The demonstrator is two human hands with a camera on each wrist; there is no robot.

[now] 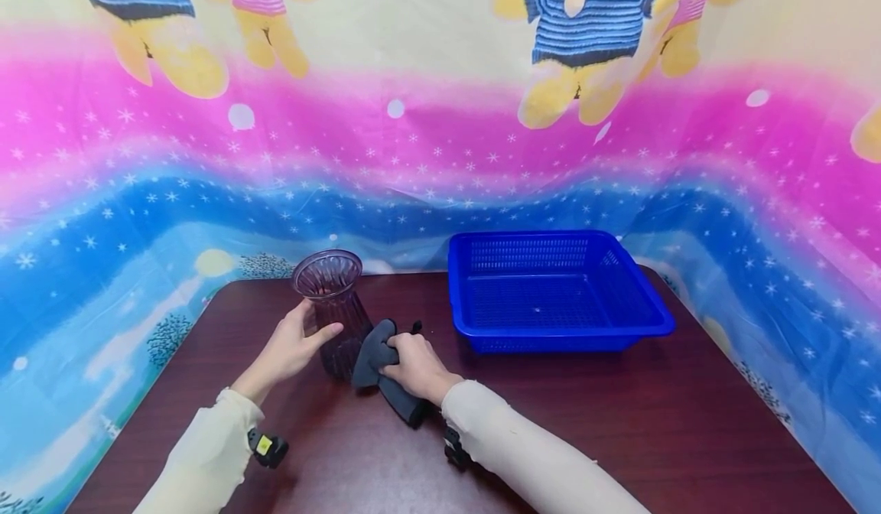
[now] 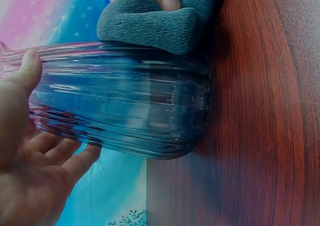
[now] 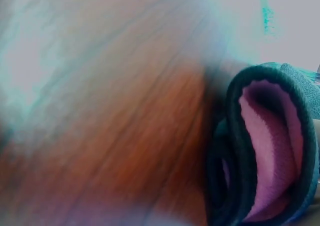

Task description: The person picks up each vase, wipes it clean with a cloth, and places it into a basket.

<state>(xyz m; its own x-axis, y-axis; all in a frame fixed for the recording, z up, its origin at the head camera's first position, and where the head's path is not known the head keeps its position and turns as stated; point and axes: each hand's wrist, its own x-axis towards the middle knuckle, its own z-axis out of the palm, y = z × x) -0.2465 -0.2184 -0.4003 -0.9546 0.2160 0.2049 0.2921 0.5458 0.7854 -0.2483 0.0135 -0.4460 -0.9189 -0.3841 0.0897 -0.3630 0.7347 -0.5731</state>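
Observation:
A ribbed, purple-tinted glass vase point(image 1: 337, 357) with a flared rim leans slightly on the table, left of the middle. My left hand point(image 1: 289, 346) holds it below the rim, the thumb across the front and the fingers round the far side. In my right hand point(image 1: 415, 365) is a folded dark grey cloth point(image 1: 375, 355), gripped between thumb and fingers against the vase's lower right side. The left wrist view shows the plush cloth point(image 2: 150, 28) along the wall of the glass, near its base. Up close in the right wrist view, a fold of the cloth point(image 3: 270, 161) bares a pinkish inside.
A blue plastic basket point(image 1: 560, 336) with perforated walls stands at the back right of the dark red-brown wooden table point(image 1: 578, 414). Behind the table hangs a colourful printed curtain point(image 1: 427, 147). Dark wrist cameras point(image 1: 267, 448) are strapped at both cuffs.

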